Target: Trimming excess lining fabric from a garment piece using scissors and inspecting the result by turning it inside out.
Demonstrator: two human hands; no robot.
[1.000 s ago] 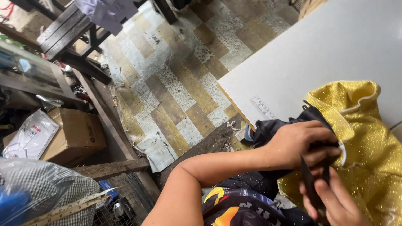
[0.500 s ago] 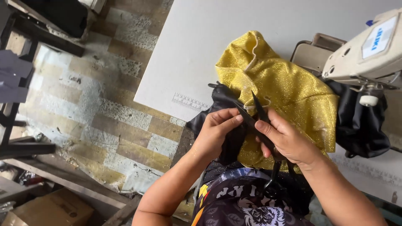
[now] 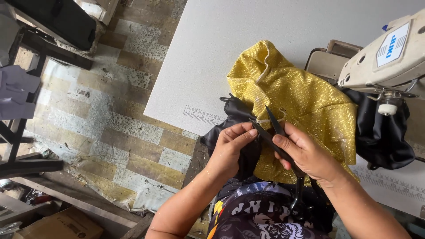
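Note:
A glittery gold garment with black fabric attached lies on the white sewing table, hanging over its front edge. My left hand pinches the black fabric at the table edge. My right hand grips black thread snips, their open blades pointing up and left toward the gold cloth just above my left fingertips.
A cream sewing machine head stands at the right with more black fabric under it. Ruler marks run along the table's front edge. Left of the table lie a tiled floor, dark furniture legs and a cardboard box.
The view swung right from the floor and boxes toward the table and machine. My hands came together over the garment, and the snips now point at the seam.

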